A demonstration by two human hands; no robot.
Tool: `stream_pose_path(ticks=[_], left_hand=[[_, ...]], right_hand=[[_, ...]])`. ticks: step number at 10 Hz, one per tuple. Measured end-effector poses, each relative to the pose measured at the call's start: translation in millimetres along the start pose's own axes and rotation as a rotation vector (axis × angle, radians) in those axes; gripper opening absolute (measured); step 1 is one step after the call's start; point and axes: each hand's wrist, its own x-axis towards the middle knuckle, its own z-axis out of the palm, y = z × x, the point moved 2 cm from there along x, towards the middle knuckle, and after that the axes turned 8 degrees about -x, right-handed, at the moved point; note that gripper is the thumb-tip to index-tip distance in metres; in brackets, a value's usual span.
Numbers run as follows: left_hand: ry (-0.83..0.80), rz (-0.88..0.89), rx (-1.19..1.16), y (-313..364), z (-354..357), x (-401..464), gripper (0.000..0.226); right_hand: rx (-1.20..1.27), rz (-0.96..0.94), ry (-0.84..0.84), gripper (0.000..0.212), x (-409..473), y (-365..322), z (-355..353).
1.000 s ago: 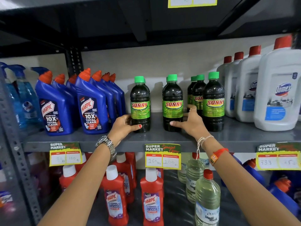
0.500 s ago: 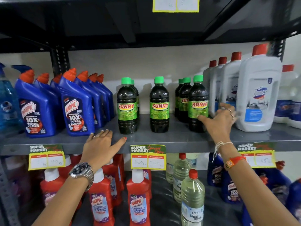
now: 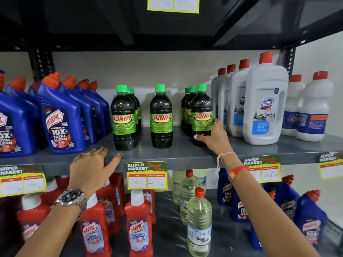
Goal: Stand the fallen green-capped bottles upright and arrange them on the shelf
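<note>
Dark green-capped Sunny bottles stand upright on the grey shelf [image 3: 181, 151] in three rows. The left row's front bottle [image 3: 124, 117] has others behind it. A single bottle [image 3: 161, 117] stands in the middle. My right hand [image 3: 213, 137] wraps the base of the right row's front bottle [image 3: 202, 112], thumb in front and fingers on its right side. My left hand [image 3: 91, 166] rests open on the shelf's front edge, just left of and below the left row, holding nothing.
Blue Harpic bottles [image 3: 61, 119] crowd the shelf's left; white Domex bottles [image 3: 263, 104] stand close on the right. Price tags [image 3: 147, 175] hang from the shelf edge. Below are red Harpic bottles [image 3: 139, 225] and clear bottles [image 3: 199, 221]. A black shelf sits overhead.
My right hand left the middle bottle, moved right and closed on the right row's front bottle. My left hand let go of the left bottle and dropped to the shelf edge.
</note>
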Motion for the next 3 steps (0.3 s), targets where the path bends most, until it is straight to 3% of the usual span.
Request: stream_pose_path(ticks=[3], left_hand=[[-0.019,-0.03,-0.002,1.2,-0.4,-0.9,0.072]], right_hand=[[0.045,0.009,-0.034,0.08,-0.4,-8.5,4.5]])
